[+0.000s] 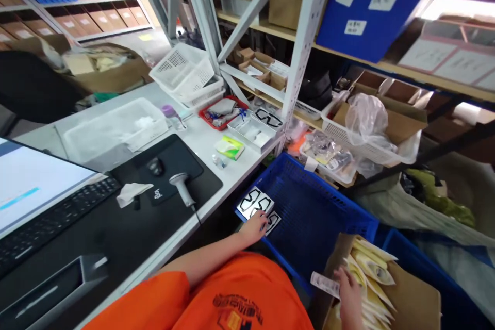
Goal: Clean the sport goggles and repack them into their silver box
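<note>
In the head view, the only one, I judge that your work in hand is a handling of small goods at two places together: boxes on your left side, a slip on your right side. The boxes point(249, 201), white with black outlines on top, lie in the corner of the blue crate point(309, 216) that is nearest to the bench point(199, 140); at least three of them show, close side by side. Your left hand point(254, 228) is over them with bent fingers, and it seems to touch the nearest ones; whether it pinches one or only rests there, I cannot tell. Your right hand point(349, 289) seems to pinch the slip point(325, 284) at one end, and the other end sticks out freely toward the crate. This hand is at the carton point(419, 294), in front of the yellow envelopes point(373, 270), which stand packed and tilted. In my judgement, a next move with the left hand would call for a clear grip on one box only, because the neighbours are so close that they could be pushed along. For the right hand, it would call for a firm pinch on the slip, well away from the envelopes, so that it does not slide between them.
</note>
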`<control>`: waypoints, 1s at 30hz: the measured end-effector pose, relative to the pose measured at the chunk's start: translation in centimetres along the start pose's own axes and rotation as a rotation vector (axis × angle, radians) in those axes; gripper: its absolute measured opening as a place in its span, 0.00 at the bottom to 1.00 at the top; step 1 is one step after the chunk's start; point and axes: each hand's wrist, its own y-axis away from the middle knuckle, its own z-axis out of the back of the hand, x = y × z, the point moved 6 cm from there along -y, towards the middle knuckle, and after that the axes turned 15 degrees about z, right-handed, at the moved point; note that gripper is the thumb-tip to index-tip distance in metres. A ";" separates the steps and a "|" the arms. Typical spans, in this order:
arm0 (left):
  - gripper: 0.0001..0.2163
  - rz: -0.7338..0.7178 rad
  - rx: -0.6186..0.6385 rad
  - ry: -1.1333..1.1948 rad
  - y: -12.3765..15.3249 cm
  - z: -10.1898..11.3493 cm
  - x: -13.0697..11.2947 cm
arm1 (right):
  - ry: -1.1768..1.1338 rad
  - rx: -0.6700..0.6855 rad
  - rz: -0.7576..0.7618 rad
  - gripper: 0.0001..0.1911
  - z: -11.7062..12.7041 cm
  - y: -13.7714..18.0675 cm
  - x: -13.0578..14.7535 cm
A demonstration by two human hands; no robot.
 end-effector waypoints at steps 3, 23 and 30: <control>0.09 -0.033 0.015 0.045 -1.7 3.9 1.4 | -0.119 -0.101 -0.042 0.22 -4.6 0.4 3.3; 0.12 -0.017 0.039 0.622 0.5 6.8 -2.1 | -0.445 0.154 0.066 0.20 -18.0 2.8 17.8; 0.15 0.109 -0.192 0.708 2.8 10.0 0.7 | -0.317 0.440 0.062 0.15 -22.5 1.8 17.4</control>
